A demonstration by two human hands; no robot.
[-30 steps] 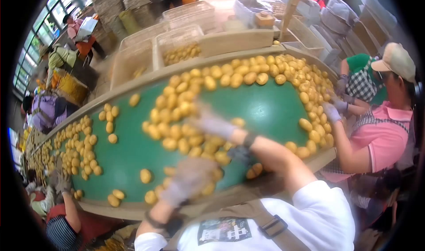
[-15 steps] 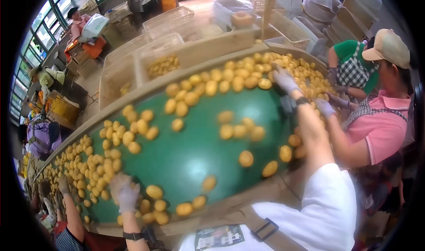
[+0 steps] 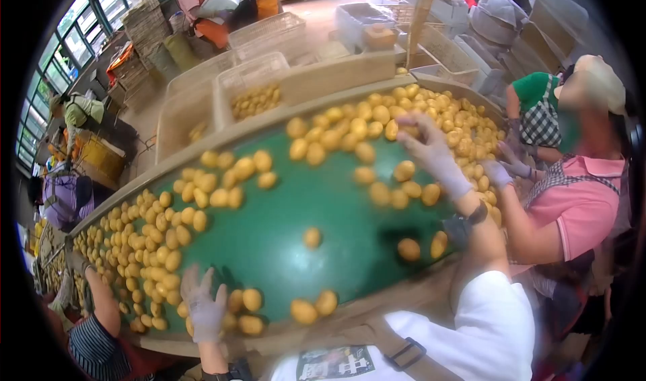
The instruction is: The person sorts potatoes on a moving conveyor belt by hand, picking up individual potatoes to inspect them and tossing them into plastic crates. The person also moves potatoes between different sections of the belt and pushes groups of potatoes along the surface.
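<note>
A big green belt (image 3: 303, 199) curves in front of the person, and yellow potatoes (image 3: 404, 171) lie all over it. The right hand (image 3: 431, 149), in a pale glove, reaches far out over the belt. Its fingers curl at a potato in the thick pile near the far rim; I cannot tell if it grips that potato or just touches it. The left hand (image 3: 202, 307), also gloved, rests low by the near rim (image 3: 323, 330) with its fingers spread apart, holding nothing. A few potatoes sit just beside it, right at the edge.

The middle of the belt has the most open room: only one potato (image 3: 311, 237) sits there alone, with bare green around it. To the left the potatoes crowd close together. On the right, another person in a pink shirt (image 3: 579, 206) stands near, with a gloved hand (image 3: 499, 172) in the pile close to the right hand. Low on the left, another person's arm (image 3: 104, 300) leans on the near rim. Behind the far rim stand pale crates (image 3: 256, 78), one with potatoes in it.
</note>
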